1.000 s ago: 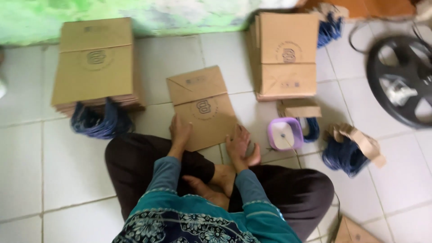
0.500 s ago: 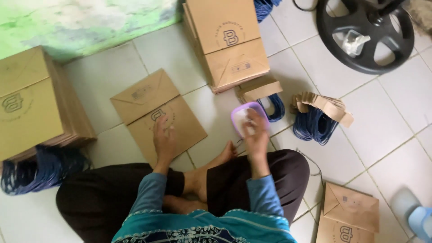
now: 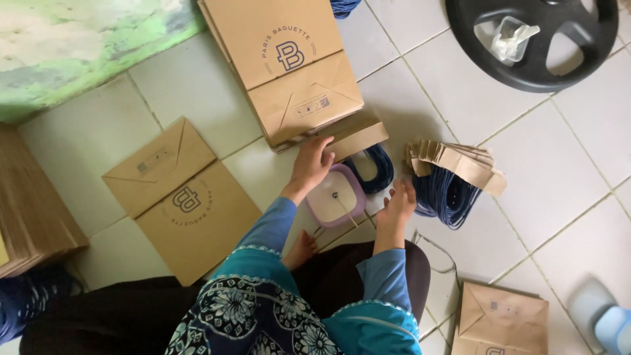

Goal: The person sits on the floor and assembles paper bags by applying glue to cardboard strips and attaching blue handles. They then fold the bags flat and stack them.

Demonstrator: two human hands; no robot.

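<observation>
One folded paper bag (image 3: 181, 200) lies flat at centre-left; left hand (image 3: 311, 164) spread open on the bag stack (image 3: 289, 66) up top, right hand (image 3: 396, 205) open and empty beside the purple tub (image 3: 336, 196)

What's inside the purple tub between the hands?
The purple tub shows a pale, whitish inside with a small dark spot at its middle. The left hand covers its upper rim, so that edge stays hidden.
</observation>
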